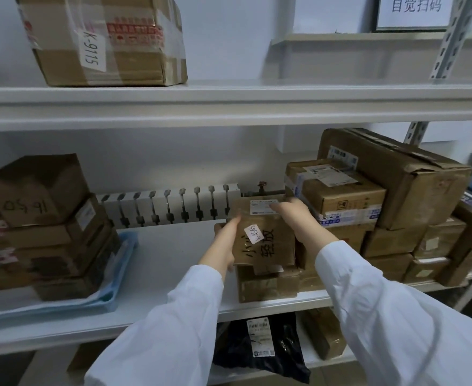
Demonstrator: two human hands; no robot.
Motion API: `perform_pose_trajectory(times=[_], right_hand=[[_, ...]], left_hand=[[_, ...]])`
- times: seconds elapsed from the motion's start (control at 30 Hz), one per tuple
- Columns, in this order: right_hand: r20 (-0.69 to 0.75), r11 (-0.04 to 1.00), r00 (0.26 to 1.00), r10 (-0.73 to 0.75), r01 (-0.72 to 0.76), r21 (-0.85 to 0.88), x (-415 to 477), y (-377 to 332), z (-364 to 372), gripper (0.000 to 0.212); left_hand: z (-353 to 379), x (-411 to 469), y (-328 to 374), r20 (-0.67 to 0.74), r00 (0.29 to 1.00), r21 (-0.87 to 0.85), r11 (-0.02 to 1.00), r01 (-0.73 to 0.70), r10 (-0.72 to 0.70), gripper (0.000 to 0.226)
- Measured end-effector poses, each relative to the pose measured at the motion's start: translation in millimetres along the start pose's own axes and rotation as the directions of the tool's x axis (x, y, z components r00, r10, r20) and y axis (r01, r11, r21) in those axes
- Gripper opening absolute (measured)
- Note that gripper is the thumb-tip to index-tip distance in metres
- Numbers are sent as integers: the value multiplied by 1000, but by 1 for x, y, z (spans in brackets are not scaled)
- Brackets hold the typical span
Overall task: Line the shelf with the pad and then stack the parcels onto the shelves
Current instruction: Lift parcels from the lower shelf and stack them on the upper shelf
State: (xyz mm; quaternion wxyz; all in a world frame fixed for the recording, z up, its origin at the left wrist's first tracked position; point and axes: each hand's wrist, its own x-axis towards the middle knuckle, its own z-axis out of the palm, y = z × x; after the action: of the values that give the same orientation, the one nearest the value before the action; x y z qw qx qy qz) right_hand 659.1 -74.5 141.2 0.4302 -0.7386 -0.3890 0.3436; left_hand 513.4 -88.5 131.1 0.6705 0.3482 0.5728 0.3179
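Observation:
A small brown parcel [265, 232] with a white label and black handwriting sits on top of another brown box [265, 285] on the middle shelf [173, 260]. My left hand [225, 240] grips its left side. My right hand [299, 218] holds its top right edge. A light blue pad [118, 274] lies on the left part of the shelf under a stack of boxes [48, 227].
A pile of brown boxes [382, 196] fills the right of the middle shelf. A taped carton [104, 40] stands on the upper shelf [229, 104]. A radiator [171, 204] runs behind the shelf. A black bag parcel [262, 346] lies on the lower shelf.

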Motion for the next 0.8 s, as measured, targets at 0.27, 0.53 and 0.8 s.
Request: perform_pose_trajectory(times=[0.27, 0.53, 0.8], right_hand=[[-19, 941, 995, -100, 100, 323, -31, -26, -1, 53], [-124, 968, 992, -19, 49, 246, -52, -47, -2, 82], [-273, 971, 952, -141, 187, 150, -101, -74, -3, 75]], left_hand=[[-37, -20, 14, -19, 997, -79, 994, -71, 70, 60], [-89, -42, 38, -27, 997, -61, 996, -70, 69, 54], [-135, -81, 58, 49, 980, 2, 981, -191, 191, 75]])
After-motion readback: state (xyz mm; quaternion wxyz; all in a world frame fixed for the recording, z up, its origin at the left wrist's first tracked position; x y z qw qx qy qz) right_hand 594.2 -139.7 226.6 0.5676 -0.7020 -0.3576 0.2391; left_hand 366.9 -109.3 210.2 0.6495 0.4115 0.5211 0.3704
